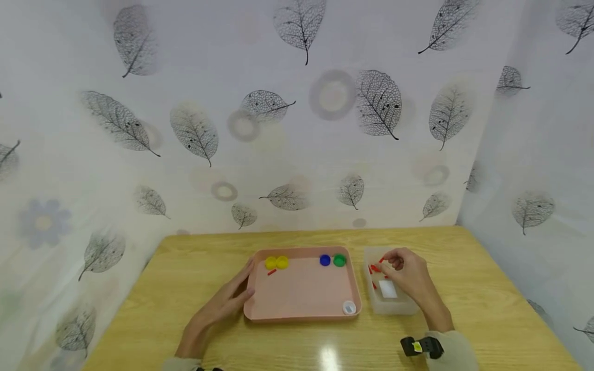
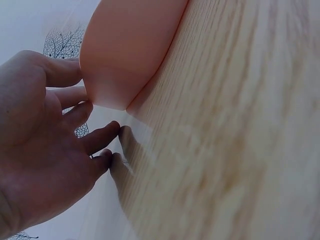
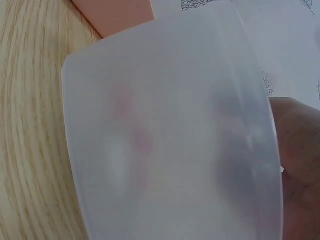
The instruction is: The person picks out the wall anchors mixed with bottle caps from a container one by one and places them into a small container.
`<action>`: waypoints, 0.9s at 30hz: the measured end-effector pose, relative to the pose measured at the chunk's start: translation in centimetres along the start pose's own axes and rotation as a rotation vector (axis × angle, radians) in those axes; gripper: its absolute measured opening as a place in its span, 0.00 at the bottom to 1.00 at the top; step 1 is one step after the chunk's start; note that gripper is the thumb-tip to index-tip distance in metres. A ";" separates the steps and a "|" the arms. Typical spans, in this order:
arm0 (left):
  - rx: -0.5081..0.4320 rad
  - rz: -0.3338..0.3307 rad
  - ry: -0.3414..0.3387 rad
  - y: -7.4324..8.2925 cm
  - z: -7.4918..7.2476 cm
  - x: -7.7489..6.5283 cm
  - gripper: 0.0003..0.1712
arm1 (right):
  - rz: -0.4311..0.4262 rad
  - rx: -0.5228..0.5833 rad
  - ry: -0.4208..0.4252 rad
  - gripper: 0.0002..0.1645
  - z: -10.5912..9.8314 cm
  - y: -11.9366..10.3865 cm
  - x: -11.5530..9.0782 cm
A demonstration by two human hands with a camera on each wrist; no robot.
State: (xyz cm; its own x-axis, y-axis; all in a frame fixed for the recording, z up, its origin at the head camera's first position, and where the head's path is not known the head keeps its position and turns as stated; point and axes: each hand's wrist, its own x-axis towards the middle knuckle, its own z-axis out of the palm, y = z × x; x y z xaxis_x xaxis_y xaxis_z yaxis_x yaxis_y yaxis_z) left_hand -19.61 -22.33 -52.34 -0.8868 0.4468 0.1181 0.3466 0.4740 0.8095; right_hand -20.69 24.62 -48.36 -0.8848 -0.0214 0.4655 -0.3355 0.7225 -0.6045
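In the head view my left hand (image 1: 227, 298) rests against the left side of a pink tray (image 1: 301, 299), thumb and fingers spread along its edge. The left wrist view shows thumb and fingertips touching the tray's wall (image 2: 130, 50), the lower fingers apart from it. Over a translucent plastic box (image 1: 394, 308) on the right, my right hand (image 1: 408, 270) pinches a small red stick (image 1: 381, 259) between thumb and fingers. More red sticks (image 1: 374, 285) lie inside, beside a white square (image 1: 388, 289). From the right wrist, the box's frosted wall (image 3: 170, 100) hides the fingertips.
Inside the tray are two yellow round caps (image 1: 276, 263) side by side, a red stick (image 1: 271, 272) below them, a blue cap (image 1: 325, 259), a green cap (image 1: 340, 260) and a white round piece (image 1: 349, 307). Leaf-patterned cloth (image 1: 325, 154) hangs behind the wooden table (image 1: 278, 345).
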 end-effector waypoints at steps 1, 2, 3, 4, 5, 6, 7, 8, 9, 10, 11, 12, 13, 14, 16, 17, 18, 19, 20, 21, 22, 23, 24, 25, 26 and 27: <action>-0.006 -0.005 0.002 0.0 0.0 -0.1 0.40 | -0.005 -0.003 -0.008 0.12 0.0 -0.1 0.0; -0.009 -0.008 0.003 -0.1 0.0 -0.2 0.40 | -0.006 -0.003 -0.016 0.12 0.1 -0.1 0.0; -0.010 -0.010 0.005 -0.1 0.0 -0.3 0.40 | -0.010 -0.004 -0.018 0.12 0.2 -0.1 0.1; -0.008 -0.009 0.006 -0.1 0.0 -0.3 0.39 | -0.012 -0.006 -0.018 0.13 0.2 -0.1 0.1; -0.007 -0.014 0.007 -0.2 0.0 -0.4 0.39 | -0.017 -0.007 -0.014 0.13 0.3 -0.1 0.1; -0.004 -0.012 0.009 -0.2 0.0 -0.4 0.39 | -0.022 -0.007 -0.009 0.13 0.4 -0.1 0.2; -0.001 -0.012 0.011 -0.2 0.0 -0.4 0.39 | -0.026 -0.008 -0.003 0.13 0.4 -0.1 0.2; 0.001 -0.013 0.013 -0.2 0.0 -0.4 0.39 | -0.031 -0.008 0.002 0.13 0.5 0.0 0.2; 0.000 -0.010 0.014 -0.1 -0.1 -0.4 0.39 | -0.035 -0.006 0.008 0.13 0.5 0.0 0.3; 0.000 -0.008 0.014 -0.1 -0.1 -0.4 0.39 | -0.037 -0.007 0.012 0.13 0.5 0.0 0.3; -0.002 -0.007 0.015 0.0 -0.2 -0.4 0.39 | -0.040 -0.006 0.016 0.12 0.5 -0.1 0.3; -0.007 -0.004 0.014 0.0 -0.2 -0.3 0.39 | -0.040 -0.004 0.016 0.12 0.5 -0.1 0.3; -0.009 -0.003 0.014 0.1 -0.2 -0.3 0.39 | -0.040 -0.004 0.018 0.12 0.5 -0.1 0.4; -0.009 0.000 0.013 0.1 -0.2 -0.3 0.39 | -0.038 -0.003 0.018 0.11 0.5 -0.2 0.4; -0.007 0.003 0.010 0.1 -0.2 -0.3 0.39 | -0.032 -0.004 0.019 0.11 0.5 -0.2 0.3; -0.005 0.004 0.011 0.2 -0.2 -0.3 0.39 | -0.028 -0.002 0.020 0.11 0.5 -0.3 0.3; -0.002 0.005 0.011 0.2 -0.2 -0.3 0.39 | -0.022 -0.002 0.020 0.11 0.5 -0.3 0.3; 0.002 0.007 0.012 0.2 -0.2 -0.2 0.39 | -0.016 -0.004 0.021 0.11 0.5 -0.3 0.3; 0.004 0.009 0.013 0.2 -0.2 -0.2 0.39 | -0.010 -0.005 0.022 0.10 0.4 -0.4 0.3; 0.004 0.011 0.014 0.2 -0.2 -0.2 0.39 | -0.004 -0.006 0.025 0.11 0.4 -0.5 0.3; 0.006 0.015 0.015 0.1 -0.2 -0.2 0.38 | 0.002 -0.004 0.028 0.11 0.4 -0.6 0.3; 0.006 0.017 0.015 0.1 -0.2 -0.2 0.38 | 0.005 -0.002 0.033 0.11 0.5 -0.8 0.3; 0.007 0.019 0.013 0.1 -0.2 -0.2 0.38 | 0.004 0.000 0.038 0.11 0.5 -1.0 0.3; 0.005 0.022 0.011 0.1 -0.2 -0.2 0.38 | 0.000 0.005 0.042 0.12 0.6 -1.2 0.3; 0.004 0.022 0.011 0.0 -0.2 -0.1 0.38 | -0.007 0.013 0.047 0.12 0.6 -1.5 0.3; 0.002 0.025 0.009 0.0 -0.2 -0.1 0.38 | -0.015 0.021 0.050 0.12 0.7 -1.7 0.3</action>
State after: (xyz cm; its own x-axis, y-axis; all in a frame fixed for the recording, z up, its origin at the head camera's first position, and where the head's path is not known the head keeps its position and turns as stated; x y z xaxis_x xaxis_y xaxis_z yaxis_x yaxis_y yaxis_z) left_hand -19.58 -22.51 -52.29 -0.8806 0.4514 0.1439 0.3694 0.4640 0.8051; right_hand -20.61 22.85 -47.64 -0.8626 0.0022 0.5060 -0.3563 0.7074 -0.6105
